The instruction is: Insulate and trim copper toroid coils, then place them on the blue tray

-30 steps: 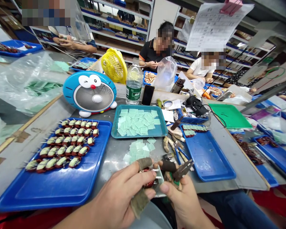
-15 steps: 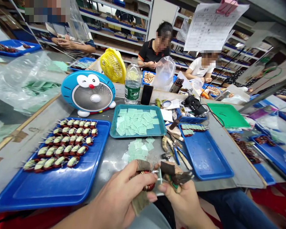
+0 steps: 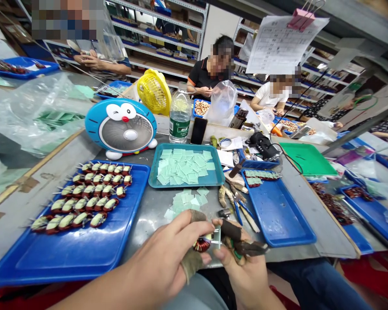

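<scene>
You pinched a copper-wound toroid coil (image 3: 202, 245) in your left hand (image 3: 158, 258), fingers closed narrowly around it at lower centre, while your right hand (image 3: 245, 269) gripped pliers (image 3: 248, 247) just beside it, above a steel bench (image 3: 151, 215), with loose pale green squares (image 3: 184, 204) ahead and a blue tray (image 3: 51, 265) of coils at lower left

Bright, even indoor light, with soft shadows under the left hand (image 3: 155, 269) and right hand (image 3: 245, 275) — slight glare on the plastic bag (image 3: 26, 114) at left — and wide-angle distortion bending the far shelving (image 3: 155, 26).
</scene>
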A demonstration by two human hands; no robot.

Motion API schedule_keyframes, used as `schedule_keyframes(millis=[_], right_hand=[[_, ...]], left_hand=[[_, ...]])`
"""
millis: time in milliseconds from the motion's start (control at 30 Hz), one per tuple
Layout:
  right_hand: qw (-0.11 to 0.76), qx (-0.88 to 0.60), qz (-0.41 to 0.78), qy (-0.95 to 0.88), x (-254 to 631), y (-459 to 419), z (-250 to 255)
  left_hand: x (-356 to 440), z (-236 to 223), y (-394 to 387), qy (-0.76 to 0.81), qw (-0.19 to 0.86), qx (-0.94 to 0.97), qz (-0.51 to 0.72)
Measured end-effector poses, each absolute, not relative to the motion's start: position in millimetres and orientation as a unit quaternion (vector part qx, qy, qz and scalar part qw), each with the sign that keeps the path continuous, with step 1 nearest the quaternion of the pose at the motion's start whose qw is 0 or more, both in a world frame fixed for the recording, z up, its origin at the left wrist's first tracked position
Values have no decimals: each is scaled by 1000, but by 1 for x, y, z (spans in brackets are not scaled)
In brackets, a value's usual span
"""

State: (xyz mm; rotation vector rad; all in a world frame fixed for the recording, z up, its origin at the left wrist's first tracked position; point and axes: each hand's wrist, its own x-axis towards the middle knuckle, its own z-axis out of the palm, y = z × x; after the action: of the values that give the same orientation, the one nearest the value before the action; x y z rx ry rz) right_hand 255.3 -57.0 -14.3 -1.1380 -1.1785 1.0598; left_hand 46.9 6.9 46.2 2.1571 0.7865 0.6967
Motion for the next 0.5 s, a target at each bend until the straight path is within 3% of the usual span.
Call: schedule_keyframes(millis=[267, 500], right_hand=[[562, -461, 422, -542, 257, -56, -17], [533, -461, 338, -623, 265, -58, -19]], left_hand=[[46, 68, 15, 307, 456, 815, 184], [46, 71, 16, 302, 468, 814, 164]])
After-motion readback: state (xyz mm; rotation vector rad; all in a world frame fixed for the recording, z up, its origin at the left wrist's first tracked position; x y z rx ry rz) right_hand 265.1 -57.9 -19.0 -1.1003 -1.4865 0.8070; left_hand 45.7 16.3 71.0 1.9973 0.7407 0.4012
